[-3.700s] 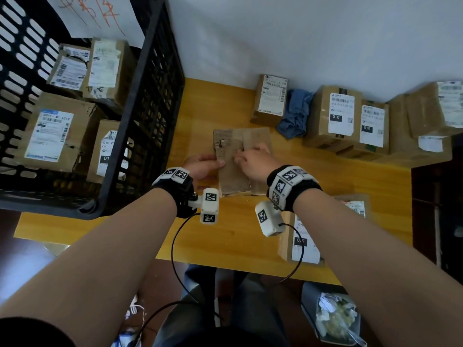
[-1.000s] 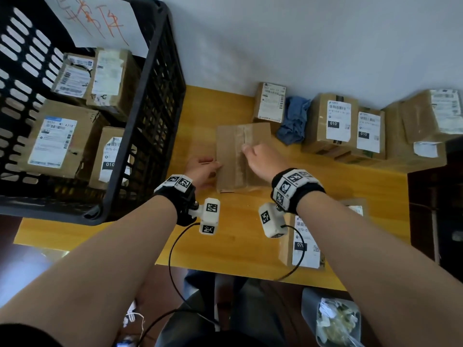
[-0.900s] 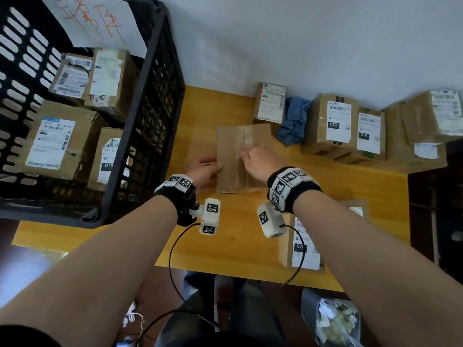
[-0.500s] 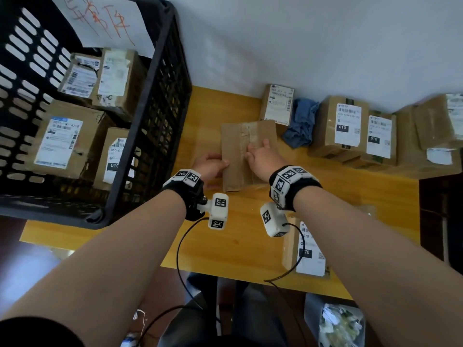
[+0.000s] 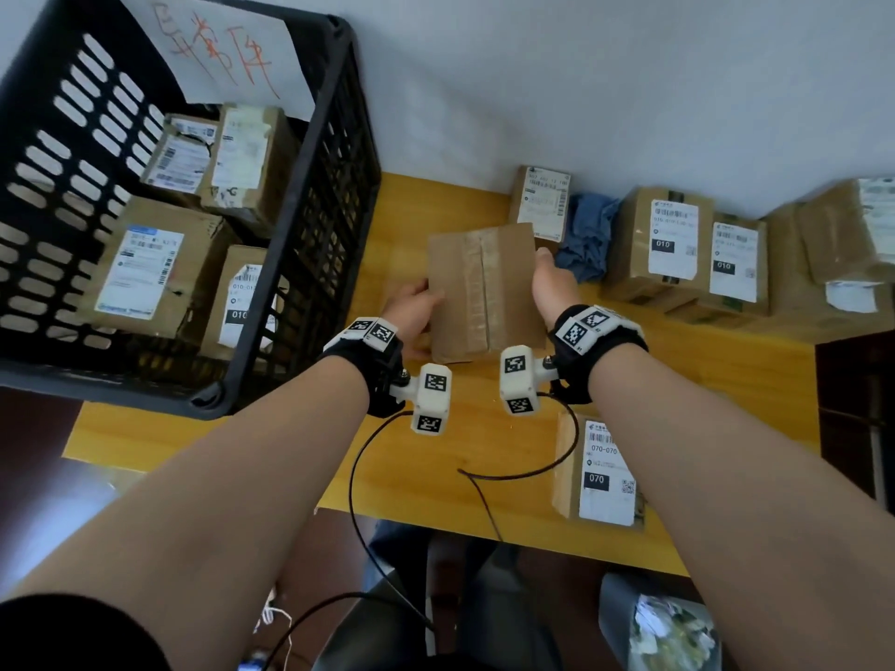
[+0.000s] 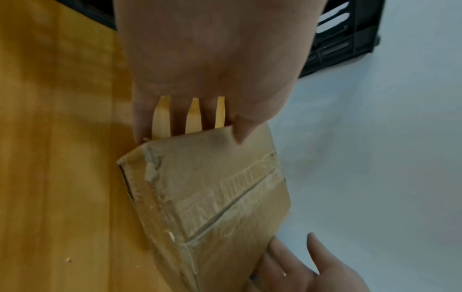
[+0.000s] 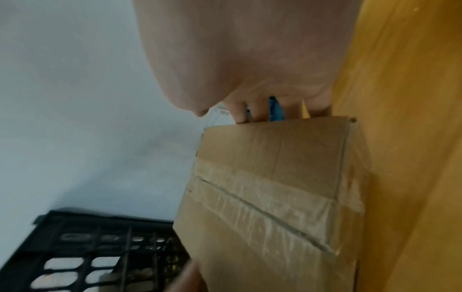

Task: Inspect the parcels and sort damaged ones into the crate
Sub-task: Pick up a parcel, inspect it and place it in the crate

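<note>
I hold a plain brown taped parcel [image 5: 484, 293] between both hands, tilted up over the yellow table [image 5: 484, 477]. My left hand [image 5: 414, 307] grips its left edge, with the fingers [image 6: 145, 122] under it and the thumb on the taped face. My right hand [image 5: 552, 283] holds the right edge, fingers [image 7: 240, 112] behind the parcel [image 7: 270, 197]. In the left wrist view the parcel [image 6: 212, 197] shows torn tape and a gaping corner. The black slotted crate [image 5: 339, 152] stands to the left and holds several labelled parcels [image 5: 140, 268].
Several labelled parcels [image 5: 673, 244] line the back wall, with a blue cloth [image 5: 588, 239] among them. Another parcel [image 5: 600, 472] marked 070 lies at the front right edge, under my right forearm. Wrist cables hang over the front edge. A paper sign [image 5: 227, 50] hangs on the crate.
The parcel lay flat on the table under my hands; it is now tipped up between them. My right hand moved from its top face to its right edge.
</note>
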A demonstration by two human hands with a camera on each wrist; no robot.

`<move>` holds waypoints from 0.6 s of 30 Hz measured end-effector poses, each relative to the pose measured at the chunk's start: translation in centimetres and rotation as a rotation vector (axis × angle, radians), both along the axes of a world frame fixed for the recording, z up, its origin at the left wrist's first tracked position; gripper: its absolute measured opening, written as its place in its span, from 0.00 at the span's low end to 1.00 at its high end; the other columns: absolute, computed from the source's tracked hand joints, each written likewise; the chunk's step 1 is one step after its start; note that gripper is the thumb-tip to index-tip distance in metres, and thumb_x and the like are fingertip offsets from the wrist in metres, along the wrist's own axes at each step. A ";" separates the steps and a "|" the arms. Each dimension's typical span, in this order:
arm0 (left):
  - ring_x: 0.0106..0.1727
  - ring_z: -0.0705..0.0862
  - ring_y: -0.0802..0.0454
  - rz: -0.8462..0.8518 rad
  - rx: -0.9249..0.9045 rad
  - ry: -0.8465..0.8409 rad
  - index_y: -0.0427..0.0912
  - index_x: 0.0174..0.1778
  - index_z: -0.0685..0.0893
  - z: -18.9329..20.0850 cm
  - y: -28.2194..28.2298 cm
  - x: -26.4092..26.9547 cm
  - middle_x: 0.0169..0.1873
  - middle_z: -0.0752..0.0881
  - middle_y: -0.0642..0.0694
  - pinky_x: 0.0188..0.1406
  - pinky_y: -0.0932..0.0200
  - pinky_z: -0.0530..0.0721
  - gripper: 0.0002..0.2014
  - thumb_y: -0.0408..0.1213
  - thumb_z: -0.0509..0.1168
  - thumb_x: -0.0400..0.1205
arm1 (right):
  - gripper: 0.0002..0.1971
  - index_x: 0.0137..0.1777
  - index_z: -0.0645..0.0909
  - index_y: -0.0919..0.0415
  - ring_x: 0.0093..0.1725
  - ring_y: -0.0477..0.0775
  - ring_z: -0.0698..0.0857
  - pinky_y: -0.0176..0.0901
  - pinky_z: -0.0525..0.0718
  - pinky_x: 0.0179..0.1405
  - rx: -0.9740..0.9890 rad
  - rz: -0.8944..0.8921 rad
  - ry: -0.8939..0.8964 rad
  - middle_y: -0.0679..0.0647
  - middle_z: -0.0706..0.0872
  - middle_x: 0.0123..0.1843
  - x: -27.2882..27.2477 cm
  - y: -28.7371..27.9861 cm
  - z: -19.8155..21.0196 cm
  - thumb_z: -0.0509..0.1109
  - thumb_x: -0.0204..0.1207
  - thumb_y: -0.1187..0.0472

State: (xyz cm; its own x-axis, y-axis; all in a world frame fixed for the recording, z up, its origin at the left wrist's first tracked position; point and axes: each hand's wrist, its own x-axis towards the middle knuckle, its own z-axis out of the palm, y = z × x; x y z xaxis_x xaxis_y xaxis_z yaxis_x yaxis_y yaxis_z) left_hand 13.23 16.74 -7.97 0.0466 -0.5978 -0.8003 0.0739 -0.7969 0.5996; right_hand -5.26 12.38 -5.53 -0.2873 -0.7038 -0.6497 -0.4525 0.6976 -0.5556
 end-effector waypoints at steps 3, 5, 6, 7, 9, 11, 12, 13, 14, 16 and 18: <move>0.68 0.82 0.39 0.095 -0.057 0.000 0.47 0.75 0.77 2.7 -0.8 0.4 0.67 0.83 0.46 0.67 0.22 0.83 0.20 0.52 0.65 0.90 | 0.33 0.74 0.81 0.66 0.67 0.67 0.85 0.56 0.81 0.69 -0.125 -0.122 -0.055 0.65 0.86 0.69 0.0 -0.1 2.2 0.47 0.92 0.40; 0.68 0.85 0.38 0.119 -0.089 0.006 0.47 0.76 0.78 4.4 -1.7 0.9 0.68 0.86 0.47 0.64 0.22 0.83 0.30 0.61 0.67 0.83 | 0.32 0.72 0.83 0.64 0.66 0.65 0.85 0.57 0.81 0.70 -0.206 -0.160 -0.086 0.63 0.87 0.67 0.0 -0.1 4.6 0.48 0.91 0.41; 0.66 0.86 0.38 0.127 -0.111 0.008 0.49 0.77 0.79 5.1 -2.2 1.2 0.67 0.87 0.48 0.63 0.21 0.83 0.34 0.65 0.67 0.78 | 0.31 0.70 0.84 0.64 0.65 0.65 0.85 0.57 0.81 0.69 -0.245 -0.158 -0.086 0.62 0.87 0.67 0.1 -0.2 5.9 0.48 0.91 0.42; 0.64 0.87 0.38 0.141 -0.136 0.000 0.50 0.77 0.79 5.9 -2.8 1.7 0.67 0.87 0.49 0.63 0.21 0.83 0.37 0.66 0.67 0.74 | 0.30 0.68 0.86 0.64 0.64 0.64 0.85 0.55 0.81 0.67 -0.294 -0.155 -0.075 0.62 0.88 0.66 0.2 -0.4 7.3 0.49 0.90 0.44; 0.63 0.86 0.38 0.167 -0.193 -0.027 0.51 0.78 0.79 9.2 -3.5 2.2 0.67 0.87 0.48 0.62 0.24 0.84 0.37 0.66 0.65 0.75 | 0.26 0.61 0.85 0.67 0.59 0.63 0.84 0.48 0.77 0.56 -0.373 -0.154 -0.048 0.63 0.87 0.62 0.5 -0.6 10.3 0.51 0.91 0.47; 0.63 0.86 0.38 0.149 -0.263 -0.043 0.52 0.76 0.81 13.3 -4.1 2.7 0.67 0.86 0.47 0.62 0.27 0.85 0.32 0.65 0.61 0.79 | 0.23 0.55 0.81 0.64 0.56 0.62 0.81 0.48 0.73 0.53 -0.432 -0.169 -0.050 0.63 0.83 0.56 1.2 -0.9 13.9 0.51 0.91 0.47; 0.64 0.86 0.38 0.133 -0.292 -0.037 0.54 0.73 0.84 15.2 -4.4 3.0 0.66 0.87 0.46 0.61 0.27 0.85 0.29 0.65 0.60 0.80 | 0.23 0.51 0.79 0.63 0.53 0.61 0.80 0.48 0.72 0.52 -0.468 -0.180 -0.078 0.62 0.82 0.53 1.7 -1.0 15.9 0.51 0.92 0.46; 0.65 0.86 0.38 0.125 -0.325 -0.031 0.54 0.69 0.87 17.4 -4.5 3.3 0.65 0.88 0.46 0.61 0.26 0.85 0.28 0.67 0.60 0.80 | 0.24 0.49 0.80 0.63 0.49 0.61 0.80 0.46 0.71 0.49 -0.511 -0.178 -0.100 0.61 0.81 0.49 2.2 -0.9 18.0 0.50 0.92 0.47; 0.65 0.86 0.38 0.125 -0.372 -0.028 0.54 0.65 0.89 19.8 -4.5 3.6 0.64 0.88 0.45 0.62 0.26 0.85 0.27 0.67 0.59 0.81 | 0.26 0.51 0.82 0.67 0.44 0.61 0.80 0.45 0.70 0.46 -0.555 -0.164 -0.114 0.60 0.81 0.44 2.8 -0.8 20.2 0.50 0.93 0.48; 0.62 0.86 0.43 0.137 -0.499 -0.007 0.54 0.56 0.89 24.4 -4.0 4.4 0.59 0.90 0.46 0.65 0.32 0.83 0.23 0.66 0.55 0.87 | 0.30 0.60 0.84 0.74 0.37 0.53 0.79 0.46 0.70 0.42 -0.658 -0.175 -0.150 0.56 0.80 0.39 4.1 -0.3 24.1 0.51 0.93 0.47; 0.62 0.86 0.45 0.159 -0.608 0.071 0.58 0.56 0.87 28.9 -3.0 5.3 0.57 0.90 0.49 0.63 0.32 0.82 0.22 0.64 0.51 0.91 | 0.31 0.62 0.87 0.68 0.43 0.51 0.85 0.49 0.81 0.52 -0.772 -0.184 -0.257 0.56 0.88 0.45 5.3 0.5 27.2 0.54 0.89 0.40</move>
